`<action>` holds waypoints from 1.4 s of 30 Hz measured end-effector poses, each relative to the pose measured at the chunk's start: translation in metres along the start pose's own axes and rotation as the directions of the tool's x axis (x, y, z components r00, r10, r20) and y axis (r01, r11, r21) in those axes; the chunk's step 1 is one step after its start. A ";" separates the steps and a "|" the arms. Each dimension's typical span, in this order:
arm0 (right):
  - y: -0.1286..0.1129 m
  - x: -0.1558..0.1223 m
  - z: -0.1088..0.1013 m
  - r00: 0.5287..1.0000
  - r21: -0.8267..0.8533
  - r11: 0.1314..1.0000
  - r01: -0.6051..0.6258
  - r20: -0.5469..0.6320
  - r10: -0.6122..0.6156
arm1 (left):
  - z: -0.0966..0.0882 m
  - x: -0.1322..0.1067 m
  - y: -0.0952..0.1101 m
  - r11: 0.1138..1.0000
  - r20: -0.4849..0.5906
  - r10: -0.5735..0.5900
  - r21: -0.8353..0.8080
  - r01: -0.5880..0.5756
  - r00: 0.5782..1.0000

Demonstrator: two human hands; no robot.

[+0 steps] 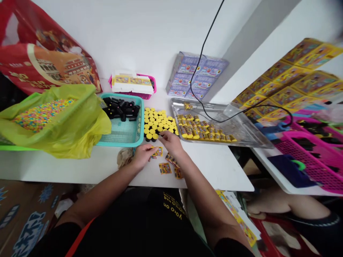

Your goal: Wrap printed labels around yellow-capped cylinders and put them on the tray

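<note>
My left hand (143, 154) rests on the white table (214, 167) with its fingers pinched on a small yellow sticker label (157, 151). Just beyond it, my right hand (170, 141) reaches forward with fingers curled at the near edge of a cluster of upright yellow-capped black tubes (158, 123); what the fingers hold is hidden. Several loose sticker labels (165, 167) lie on the table below both hands.
A teal basket (125, 134) holds black tube bodies. A yellow-green bag (66, 125) of coloured beads sits left. A metal tray (241, 132) carries rows of labelled tubes, with a black cable across it. Pink baskets (316, 157) and another person's arm are at right.
</note>
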State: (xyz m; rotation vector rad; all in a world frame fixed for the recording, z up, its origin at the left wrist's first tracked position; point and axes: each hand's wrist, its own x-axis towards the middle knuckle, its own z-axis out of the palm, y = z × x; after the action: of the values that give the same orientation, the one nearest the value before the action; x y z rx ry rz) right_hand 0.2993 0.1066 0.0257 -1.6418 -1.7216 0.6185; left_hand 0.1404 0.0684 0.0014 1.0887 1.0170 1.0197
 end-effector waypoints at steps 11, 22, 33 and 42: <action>-0.002 0.013 0.009 1.000 -0.252 0.967 -0.022 0.006 0.024 | 0.002 -0.002 -0.004 0.994 0.061 0.036 0.099 -0.042 0.998; -0.005 -0.044 -0.041 0.957 0.523 0.813 -0.257 0.255 0.138 | 0.000 -0.005 -0.007 0.929 0.178 0.232 0.251 -0.272 0.956; -0.004 -0.047 -0.036 0.932 0.478 0.808 -0.343 0.277 0.232 | -0.001 -0.002 -0.010 0.938 0.202 0.220 0.225 -0.264 0.954; -0.023 -0.056 -0.035 0.955 0.498 0.815 -0.295 0.191 0.228 | 0.000 -0.002 -0.006 0.976 0.200 0.078 0.185 -0.116 0.977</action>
State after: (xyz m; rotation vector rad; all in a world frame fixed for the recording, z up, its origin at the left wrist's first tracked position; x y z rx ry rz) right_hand 0.3087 0.0454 0.0580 -1.4659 -1.2484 1.2271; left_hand 0.1403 0.0652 -0.0037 1.3829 0.9285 0.8857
